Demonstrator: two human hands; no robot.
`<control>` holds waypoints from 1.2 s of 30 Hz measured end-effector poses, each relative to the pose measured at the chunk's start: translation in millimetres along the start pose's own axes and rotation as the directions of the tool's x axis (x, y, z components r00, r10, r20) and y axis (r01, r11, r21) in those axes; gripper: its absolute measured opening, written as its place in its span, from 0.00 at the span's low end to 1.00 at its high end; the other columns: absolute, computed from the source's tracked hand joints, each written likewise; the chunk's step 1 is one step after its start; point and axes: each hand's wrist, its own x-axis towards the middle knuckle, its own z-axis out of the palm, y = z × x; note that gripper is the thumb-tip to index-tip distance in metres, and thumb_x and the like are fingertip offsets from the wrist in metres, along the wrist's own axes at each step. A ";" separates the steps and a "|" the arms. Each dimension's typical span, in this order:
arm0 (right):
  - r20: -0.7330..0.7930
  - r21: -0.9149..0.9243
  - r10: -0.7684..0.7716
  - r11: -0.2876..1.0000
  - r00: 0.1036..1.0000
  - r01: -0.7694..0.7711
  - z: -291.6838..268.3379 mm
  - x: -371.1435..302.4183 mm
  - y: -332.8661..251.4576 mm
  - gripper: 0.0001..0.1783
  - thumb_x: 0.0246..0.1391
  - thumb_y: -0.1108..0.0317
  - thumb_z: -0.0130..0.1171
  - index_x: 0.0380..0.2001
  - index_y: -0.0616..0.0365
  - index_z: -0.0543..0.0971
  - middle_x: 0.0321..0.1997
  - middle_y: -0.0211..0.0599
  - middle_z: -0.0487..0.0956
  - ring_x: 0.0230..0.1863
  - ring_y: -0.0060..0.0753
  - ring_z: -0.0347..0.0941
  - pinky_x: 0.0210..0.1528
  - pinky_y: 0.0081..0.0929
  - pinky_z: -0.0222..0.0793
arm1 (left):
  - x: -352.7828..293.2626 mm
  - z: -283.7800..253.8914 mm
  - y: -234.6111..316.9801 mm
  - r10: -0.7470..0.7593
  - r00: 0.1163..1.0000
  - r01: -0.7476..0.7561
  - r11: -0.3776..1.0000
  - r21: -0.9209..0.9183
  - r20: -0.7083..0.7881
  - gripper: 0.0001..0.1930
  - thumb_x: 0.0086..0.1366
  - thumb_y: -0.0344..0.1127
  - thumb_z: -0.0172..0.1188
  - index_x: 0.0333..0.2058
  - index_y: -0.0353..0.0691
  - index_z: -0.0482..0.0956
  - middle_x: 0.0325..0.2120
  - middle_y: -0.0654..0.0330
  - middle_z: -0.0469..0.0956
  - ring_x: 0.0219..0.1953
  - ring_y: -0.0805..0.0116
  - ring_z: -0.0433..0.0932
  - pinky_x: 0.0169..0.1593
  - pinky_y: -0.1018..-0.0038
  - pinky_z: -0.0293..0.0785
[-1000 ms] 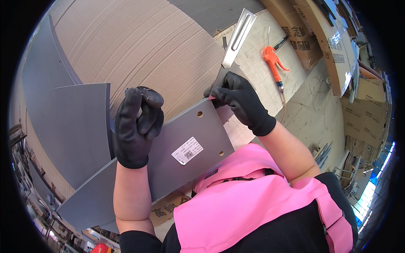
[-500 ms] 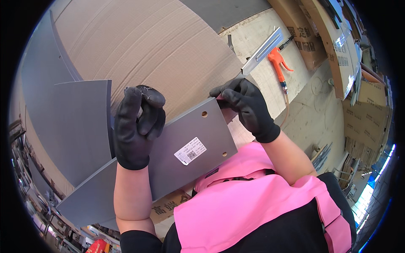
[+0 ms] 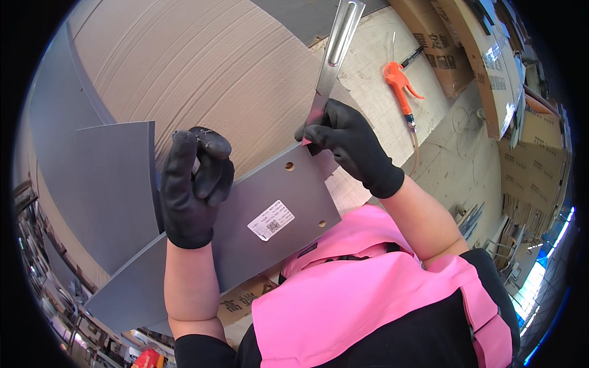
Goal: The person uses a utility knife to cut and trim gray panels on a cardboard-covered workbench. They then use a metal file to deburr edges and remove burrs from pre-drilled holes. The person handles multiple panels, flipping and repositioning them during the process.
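Note:
My right hand, in a black glove, grips a silver metal utility knife near its lower end, at the far right corner of a grey panel. The knife's slotted body points up and away. The panel lies slanted across my front, with a white label and two round holes near its right end. My left hand, also gloved, is curled closed above the panel's far edge. Something pale shows between its fingers, too small to name; thin whitish strands cling to a fingertip.
A large cardboard sheet covers the table beyond the panel. Other grey panels stand at the left. An orange air blow gun with its hose lies at the right, near a black marker-like item. Cardboard cartons are stacked farther right.
The knife has swung from pointing up and right to nearly upright, its body moving left. My right hand has turned and shifted slightly left. My left hand keeps its curled pose.

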 end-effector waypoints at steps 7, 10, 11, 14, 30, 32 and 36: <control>-0.042 0.018 -0.007 1.000 0.999 0.008 1.0 3.9 7.3 0.06 0.58 0.73 0.53 0.36 0.66 0.72 0.33 0.37 0.78 0.31 0.25 0.76 0.38 0.24 0.74 | 0.8 -0.3 -0.2 0.003 0.999 -0.002 1.000 -0.021 0.036 0.24 0.74 0.49 0.42 0.33 0.34 0.77 0.10 0.74 0.55 0.11 0.84 0.51 0.16 0.84 0.51; -0.085 0.131 0.026 0.991 0.996 -0.015 -0.2 0.6 12.6 0.07 0.59 0.73 0.54 0.37 0.66 0.72 0.35 0.39 0.79 0.34 0.26 0.77 0.40 0.25 0.74 | 0.7 -2.2 0.5 0.011 0.999 -0.010 1.000 -0.025 0.048 0.24 0.74 0.49 0.42 0.33 0.34 0.77 0.10 0.74 0.55 0.11 0.85 0.51 0.16 0.84 0.51; -0.068 0.183 0.007 0.983 0.998 0.006 -0.3 -1.7 14.4 0.07 0.60 0.72 0.54 0.38 0.66 0.72 0.36 0.40 0.79 0.35 0.26 0.77 0.40 0.25 0.75 | 0.1 -2.8 0.4 0.015 0.999 -0.014 1.000 -0.027 0.047 0.24 0.74 0.49 0.42 0.33 0.34 0.77 0.10 0.74 0.55 0.11 0.85 0.51 0.16 0.84 0.51; -0.041 0.271 -0.072 0.959 0.997 0.080 0.0 -8.3 18.5 0.08 0.60 0.71 0.55 0.38 0.66 0.72 0.38 0.42 0.80 0.38 0.27 0.78 0.42 0.26 0.75 | -0.5 -3.8 0.2 0.018 0.999 -0.017 1.000 -0.009 0.029 0.24 0.74 0.49 0.42 0.33 0.34 0.78 0.09 0.74 0.55 0.11 0.85 0.51 0.16 0.84 0.52; -0.061 0.196 -0.071 0.977 0.996 0.082 0.2 -10.8 17.3 0.08 0.59 0.71 0.56 0.36 0.67 0.71 0.37 0.42 0.79 0.37 0.27 0.77 0.45 0.25 0.74 | 0.1 -3.5 0.2 0.034 0.998 -0.034 0.999 -0.009 0.043 0.24 0.75 0.48 0.41 0.33 0.34 0.78 0.09 0.74 0.55 0.11 0.84 0.51 0.16 0.84 0.52; -0.051 0.122 -0.062 0.990 0.997 0.068 1.1 -9.3 13.7 0.08 0.59 0.71 0.56 0.36 0.66 0.71 0.36 0.41 0.79 0.38 0.27 0.77 0.45 0.25 0.74 | 0.8 -3.6 -0.1 0.025 1.000 -0.025 1.000 0.002 0.015 0.24 0.74 0.48 0.41 0.33 0.34 0.78 0.09 0.73 0.55 0.11 0.84 0.52 0.16 0.84 0.52; -0.040 -0.008 0.001 1.000 0.999 -0.001 0.5 -1.9 7.8 0.08 0.59 0.71 0.55 0.36 0.65 0.71 0.35 0.39 0.79 0.39 0.27 0.77 0.45 0.24 0.74 | 1.3 -1.8 -0.5 0.031 0.999 -0.031 0.999 -0.010 0.028 0.24 0.74 0.49 0.41 0.33 0.34 0.78 0.09 0.73 0.55 0.11 0.84 0.52 0.16 0.84 0.52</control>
